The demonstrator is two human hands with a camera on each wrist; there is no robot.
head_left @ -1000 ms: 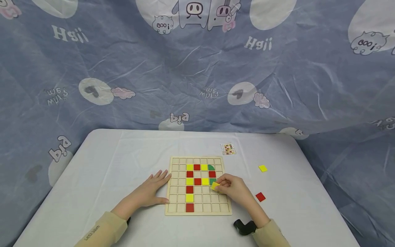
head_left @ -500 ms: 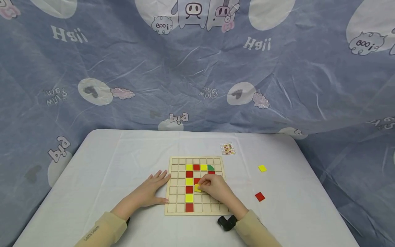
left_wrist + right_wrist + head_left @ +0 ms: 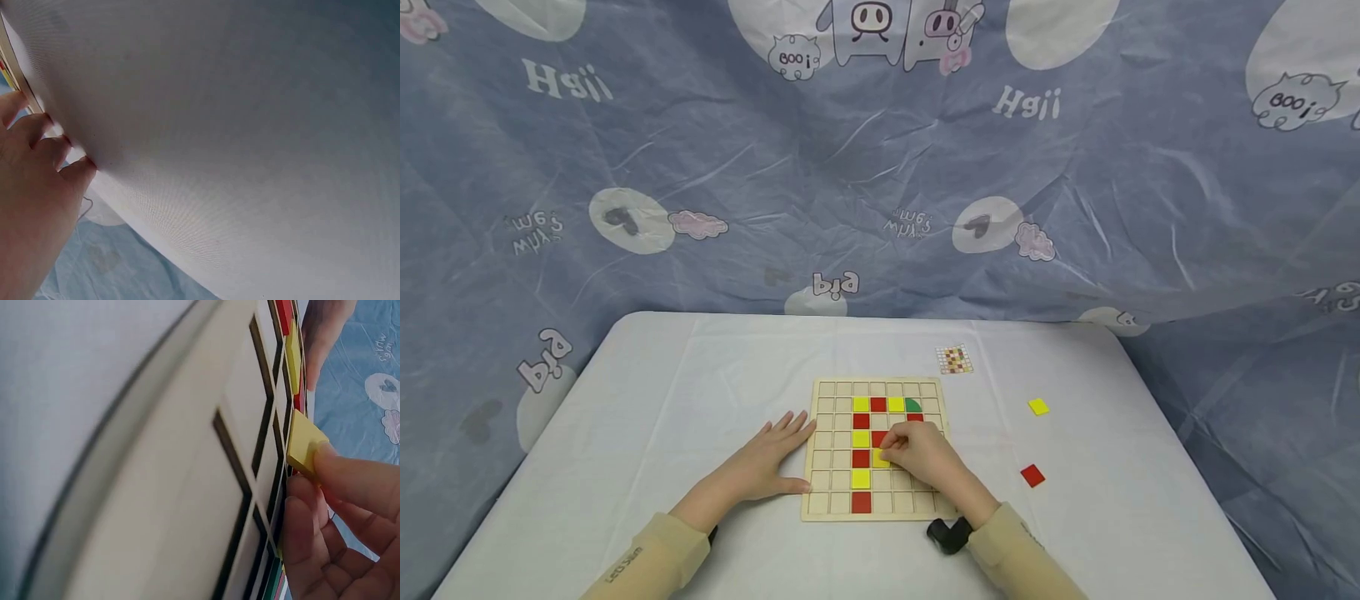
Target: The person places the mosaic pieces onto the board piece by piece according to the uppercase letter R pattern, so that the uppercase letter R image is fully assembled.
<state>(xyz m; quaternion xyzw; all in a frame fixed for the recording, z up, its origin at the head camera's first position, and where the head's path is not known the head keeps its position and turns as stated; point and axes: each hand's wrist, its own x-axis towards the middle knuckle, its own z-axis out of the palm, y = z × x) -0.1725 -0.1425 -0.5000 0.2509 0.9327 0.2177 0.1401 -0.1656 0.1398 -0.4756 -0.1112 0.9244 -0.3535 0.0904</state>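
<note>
A wooden grid board (image 3: 839, 503) lies on the white table, with red, yellow and green tiles set in its cells. My right hand (image 3: 925, 457) pinches a yellow square tile (image 3: 304, 444) between thumb and fingers. In the head view this tile is over the cell just right of a red tile (image 3: 861, 459); in the right wrist view it looks slightly tilted, with the thumb on its face. The hand hides several cells behind it. At the board's left edge rests my left hand (image 3: 760, 468), fingers spread, fingertips and thumb touching the edge.
Right of the board lie a loose yellow tile (image 3: 1038, 407) and a loose red tile (image 3: 1032, 476). A small card with a printed coloured grid (image 3: 954, 359) lies behind the board. A patterned blue curtain (image 3: 880, 167) hangs beyond the table's far edge.
My right hand has moved left across the board with the yellow tile, from beside a green tile to the cell by the red column, and lowered it there. The left hand stays put.
</note>
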